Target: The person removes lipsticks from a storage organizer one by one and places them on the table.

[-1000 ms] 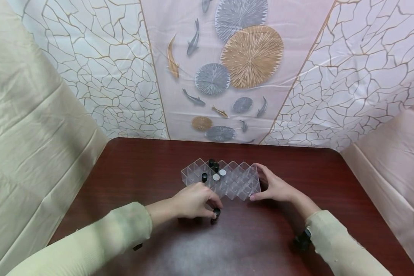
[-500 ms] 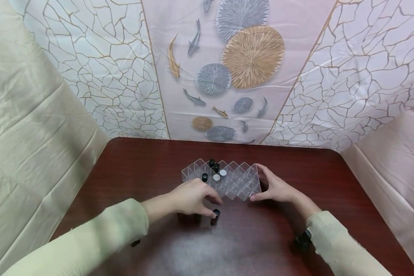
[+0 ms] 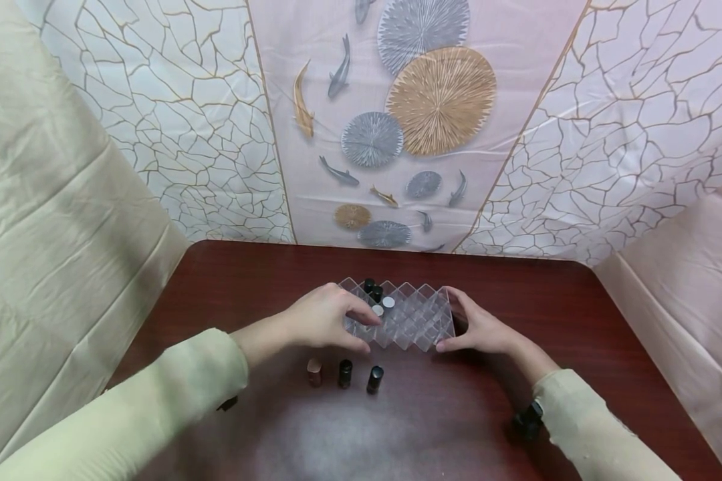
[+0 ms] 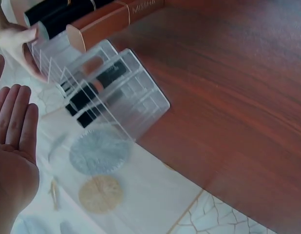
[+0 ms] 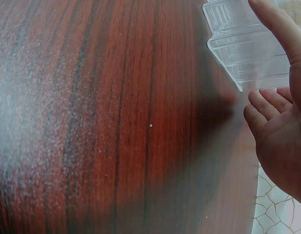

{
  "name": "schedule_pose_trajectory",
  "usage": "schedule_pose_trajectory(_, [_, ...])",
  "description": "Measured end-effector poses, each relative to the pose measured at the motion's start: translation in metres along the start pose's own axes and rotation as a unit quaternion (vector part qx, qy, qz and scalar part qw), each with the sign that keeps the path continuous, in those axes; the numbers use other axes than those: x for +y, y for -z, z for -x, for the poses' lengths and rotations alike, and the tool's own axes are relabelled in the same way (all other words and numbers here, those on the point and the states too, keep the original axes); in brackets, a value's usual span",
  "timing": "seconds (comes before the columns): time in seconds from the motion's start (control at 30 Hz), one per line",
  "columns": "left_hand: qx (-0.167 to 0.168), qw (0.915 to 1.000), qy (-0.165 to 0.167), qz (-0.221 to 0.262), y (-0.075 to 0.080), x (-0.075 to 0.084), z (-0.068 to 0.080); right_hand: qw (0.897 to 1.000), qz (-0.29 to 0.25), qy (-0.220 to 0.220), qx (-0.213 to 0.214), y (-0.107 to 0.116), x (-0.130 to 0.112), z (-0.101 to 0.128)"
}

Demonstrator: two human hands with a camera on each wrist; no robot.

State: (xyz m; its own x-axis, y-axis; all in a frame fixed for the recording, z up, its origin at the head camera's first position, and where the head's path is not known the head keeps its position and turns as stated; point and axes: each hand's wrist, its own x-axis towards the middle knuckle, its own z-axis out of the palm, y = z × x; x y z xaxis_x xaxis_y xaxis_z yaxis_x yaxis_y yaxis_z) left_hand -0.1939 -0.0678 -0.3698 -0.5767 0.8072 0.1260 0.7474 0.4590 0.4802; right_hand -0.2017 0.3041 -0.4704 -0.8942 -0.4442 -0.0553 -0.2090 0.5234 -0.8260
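A dark red-brown wood-grain table (image 3: 493,280) with rounded far corners was seen filling the lower frame. It was backed by a glossy printed sheet (image 3: 397,120): pale pink centre panel with grey and tan ribbed discs and small fish, flanked by white panels veined in gold crackle lines. A creased beige cloth (image 3: 42,220) was hung at left, a pinkish one (image 3: 692,267) at right. Soft, even light was noted, with a dull sheen on the near tabletop.

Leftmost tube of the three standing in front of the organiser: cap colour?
Pinkish tan, unlike its two black-capped neighbours; the head view shows it best.
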Motion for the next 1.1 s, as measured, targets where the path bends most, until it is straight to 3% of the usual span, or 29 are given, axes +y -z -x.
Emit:
schedule_pose_trajectory(0.47, [0.017, 0.9986, 0.043, 0.025, 0.003, -0.029, -0.004, 1.000, 0.004, 0.016, 0.001, 0.000, -0.002, 0.001])
schedule_pose_trajectory(0.8, [0.023, 0.9983, 0.054, 0.004, -0.003, -0.051, -0.009, 1.000, 0.005, 0.014, 0.003, 0.000, -0.002, 0.002])
schedule_pose_trajectory(1.1, [0.017, 0.9972, 0.070, -0.020, -0.006, -0.061, -0.011, 1.000, 0.001, 0.016, 0.000, 0.000, -0.001, 0.001])
